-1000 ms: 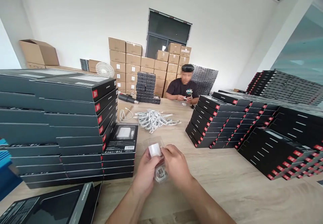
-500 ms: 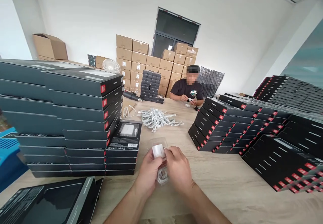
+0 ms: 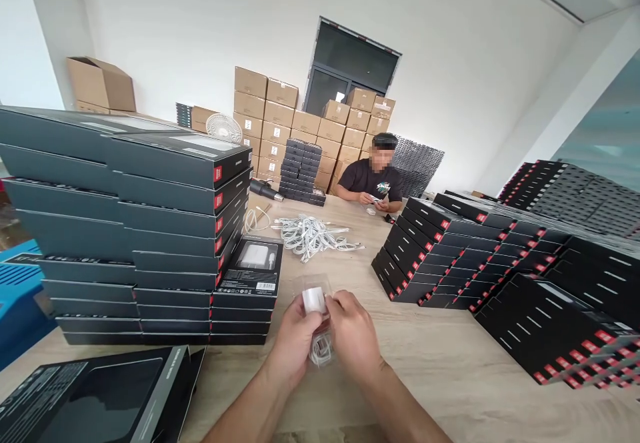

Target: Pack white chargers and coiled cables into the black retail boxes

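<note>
Near the middle of the table, my left hand (image 3: 296, 331) is wrapped round a clear plastic tray (image 3: 316, 281), its thumb against a white charger (image 3: 313, 300) in the tray's upper part. The fingers of my right hand (image 3: 351, 326) are pinched at the tray's right edge beside the charger; what they grip there is too small to make out. A coiled white cable (image 3: 321, 350) lies in the lower part of the tray, between my hands. Beyond them a tangled heap of white cables (image 3: 315, 235) rests on the wooden table (image 3: 320, 410).
Tall stacks of black boxes (image 3: 170, 196) stand at the left, more stacks (image 3: 430, 250) at the right. An opened black box (image 3: 100, 396) lies front left. Across the table a person (image 3: 373, 180) handles a small item. A heat gun (image 3: 266, 190) lies at the back.
The camera view has shifted slightly. My hands keep nearly the same hold on the tray and charger. The person opposite has moved their hands a little.
</note>
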`<state>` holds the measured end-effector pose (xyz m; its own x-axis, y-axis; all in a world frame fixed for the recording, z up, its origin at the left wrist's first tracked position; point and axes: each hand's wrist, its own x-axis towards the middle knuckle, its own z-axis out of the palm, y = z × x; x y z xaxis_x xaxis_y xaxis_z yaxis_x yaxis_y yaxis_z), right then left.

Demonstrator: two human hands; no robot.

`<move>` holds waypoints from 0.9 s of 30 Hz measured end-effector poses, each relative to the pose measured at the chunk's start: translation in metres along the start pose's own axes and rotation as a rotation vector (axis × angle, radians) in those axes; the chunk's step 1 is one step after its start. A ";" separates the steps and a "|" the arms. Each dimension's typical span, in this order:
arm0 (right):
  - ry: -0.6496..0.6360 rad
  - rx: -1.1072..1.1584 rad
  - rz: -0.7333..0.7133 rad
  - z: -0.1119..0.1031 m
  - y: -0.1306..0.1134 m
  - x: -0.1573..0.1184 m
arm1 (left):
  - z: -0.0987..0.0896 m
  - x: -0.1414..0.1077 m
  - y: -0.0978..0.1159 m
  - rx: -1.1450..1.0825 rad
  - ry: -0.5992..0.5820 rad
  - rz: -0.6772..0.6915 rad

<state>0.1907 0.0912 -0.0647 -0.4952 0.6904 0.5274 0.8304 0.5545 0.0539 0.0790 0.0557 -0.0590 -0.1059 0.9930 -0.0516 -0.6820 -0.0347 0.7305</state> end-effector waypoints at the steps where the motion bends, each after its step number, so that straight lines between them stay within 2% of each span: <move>1: 0.001 -0.008 0.005 0.000 0.000 0.000 | 0.000 0.000 -0.001 0.003 0.000 0.006; 12: 0.172 0.078 0.042 0.006 0.009 -0.004 | 0.007 -0.001 0.004 -0.018 -0.011 0.003; 17: 0.141 0.140 0.043 0.006 0.006 -0.002 | 0.006 -0.004 0.005 0.011 -0.018 0.009; 22: 0.154 0.481 0.139 0.010 0.007 0.001 | 0.006 -0.005 0.010 0.046 0.039 0.015; 27: 0.150 0.957 0.321 0.028 0.013 0.003 | 0.007 0.000 0.011 0.039 0.049 -0.009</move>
<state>0.1927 0.1135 -0.0865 -0.1938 0.8428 0.5021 0.3333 0.5379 -0.7743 0.0763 0.0558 -0.0459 -0.1363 0.9865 -0.0908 -0.6544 -0.0208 0.7559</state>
